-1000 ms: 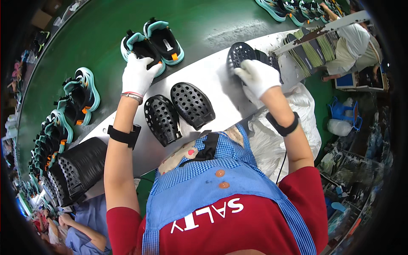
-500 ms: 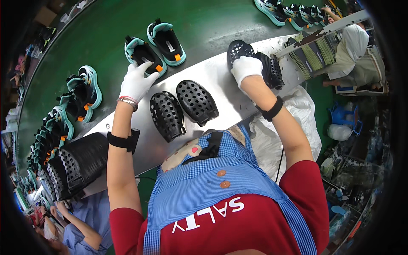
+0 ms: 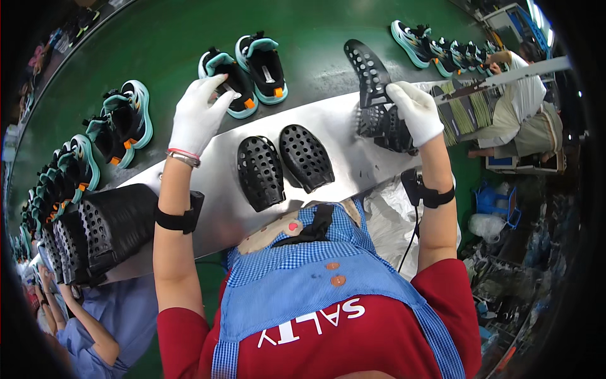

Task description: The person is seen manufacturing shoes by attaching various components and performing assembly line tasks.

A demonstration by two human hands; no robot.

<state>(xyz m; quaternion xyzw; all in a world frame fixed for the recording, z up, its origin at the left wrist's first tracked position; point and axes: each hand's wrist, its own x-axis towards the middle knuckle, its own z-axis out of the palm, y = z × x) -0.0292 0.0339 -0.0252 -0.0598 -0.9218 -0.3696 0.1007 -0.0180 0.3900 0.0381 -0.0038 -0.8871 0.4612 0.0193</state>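
My right hand, in a white glove, pinches the near end of a black perforated plastic shoe insert, which stands tilted up over the metal ledge. Below it several like inserts lie stacked. My left hand, also gloved, has thumb and fingers apart and holds nothing. Its fingertips are by the heel of a black and teal sneaker; whether they touch it I cannot tell. Against that shoe stands its mate, with an orange heel tab. Two loose inserts, one left and one right, lie in front of me.
More sneakers line the green belt at left and far right. Stacked black inserts sit on the ledge's left end. Grey-green insoles lie right, under a metal bar. Co-workers are at lower left and far right.
My right hand has lifted an insert off the stack and tipped it upright. My left hand has drawn slightly back from the shoe. The view has shifted a little.
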